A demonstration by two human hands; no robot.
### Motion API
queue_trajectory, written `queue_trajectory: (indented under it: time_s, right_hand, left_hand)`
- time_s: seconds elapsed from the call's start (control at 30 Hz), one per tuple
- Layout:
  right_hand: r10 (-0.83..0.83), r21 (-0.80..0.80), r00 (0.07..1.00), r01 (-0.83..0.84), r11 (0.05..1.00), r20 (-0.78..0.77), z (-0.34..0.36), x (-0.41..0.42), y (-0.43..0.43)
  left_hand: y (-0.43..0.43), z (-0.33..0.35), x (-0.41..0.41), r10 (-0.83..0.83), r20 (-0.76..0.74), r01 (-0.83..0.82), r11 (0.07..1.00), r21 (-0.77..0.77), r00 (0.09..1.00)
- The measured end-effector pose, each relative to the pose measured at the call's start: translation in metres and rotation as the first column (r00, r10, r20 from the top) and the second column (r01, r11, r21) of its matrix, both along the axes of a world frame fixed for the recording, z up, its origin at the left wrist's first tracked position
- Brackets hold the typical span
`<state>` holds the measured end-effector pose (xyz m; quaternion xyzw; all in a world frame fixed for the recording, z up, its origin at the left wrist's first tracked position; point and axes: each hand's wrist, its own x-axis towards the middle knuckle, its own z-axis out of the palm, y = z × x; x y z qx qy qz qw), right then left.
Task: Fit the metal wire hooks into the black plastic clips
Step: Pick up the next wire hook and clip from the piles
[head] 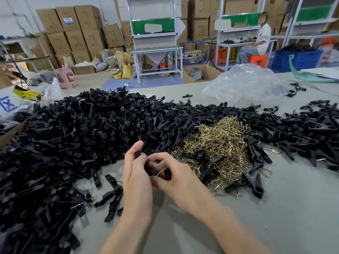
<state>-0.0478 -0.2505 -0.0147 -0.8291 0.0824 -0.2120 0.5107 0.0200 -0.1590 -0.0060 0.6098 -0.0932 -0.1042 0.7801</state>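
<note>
Hidden parts: the held clip [149,168] is largely covered by the fingers of both hands, and only dark slivers are seen. Whether the wire hook [161,172] is seated in it cannot be told.
Left hand [136,173]: curled round the upper part of the clip, thumb raised.
Right hand [177,178]: fingers bent, with the wire hook pinched against the lower end of the clip.
Location of held parts: above the worktop [275,217], just in front of the heaps, near centre.
Clip heap [82,129]: black, piled across the left and rear of the worktop, and cut off by the left frame edge.
Hook heap [216,143]: brass-coloured and tangled, just right of the hands and ringed by clips. Single pieces are hard to separate.
Right-side clips [311,136]: spread flat, with wire loops seen on several.
Worktop surface: grey and matt. A crumpled clear plastic bag [245,83] lies at the far side.
Room: cardboard boxes [77,30] are stacked along the back wall. A white bench [157,50], a pink stool [66,77], a blue crate [297,58] and a seated person [256,44] are noted. Detail at the edges is blurred.
</note>
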Motion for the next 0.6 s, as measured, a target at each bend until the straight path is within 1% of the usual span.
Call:
queue_trajectory:
  time_s: [0.1,0.17,0.23,0.27,0.37,0.43,0.53,0.6]
  right_hand:
    - [-0.019,-0.052,1.000,0.018,0.998,-0.021,0.000,0.001,-0.003]
    - [-0.044,-0.093,0.998,0.040,0.995,-0.035,-0.001,0.001,-0.006]
    - [-0.069,-0.103,0.997,0.065,0.993,-0.030,-0.003,0.001,-0.008]
    - [-0.077,-0.080,0.997,0.075,0.994,-0.013,-0.004,0.001,-0.009]
    - [-0.078,0.070,0.997,0.076,0.995,0.022,-0.002,0.001,-0.011]
    - [-0.068,0.196,0.996,0.055,0.979,0.057,0.003,0.001,-0.013]
    - [-0.072,0.354,0.987,0.018,0.935,0.142,0.010,0.001,-0.017]
    - [-0.103,0.488,0.977,-0.003,0.873,0.189,0.014,0.001,-0.020]
  left_hand:
    - [-0.001,-0.002,0.003,-0.005,-0.037,0.003,0.998,-0.060,0.999]
    - [0.000,-0.003,0.005,0.022,-0.040,-0.025,0.998,-0.066,0.999]
    - [0.001,-0.004,0.009,0.088,0.008,-0.088,0.996,-0.019,0.996]
    - [0.002,-0.004,0.011,0.117,0.049,-0.117,0.993,0.006,0.992]
    - [0.006,-0.001,0.013,0.137,0.248,-0.168,0.980,0.106,0.959]
    - [0.008,0.000,0.014,0.135,0.327,-0.188,0.973,0.137,0.935]
    - [0.007,0.000,0.015,0.091,0.318,-0.131,0.986,0.106,0.944]
    - [0.006,0.001,0.013,0.030,0.272,-0.047,0.997,0.057,0.962]
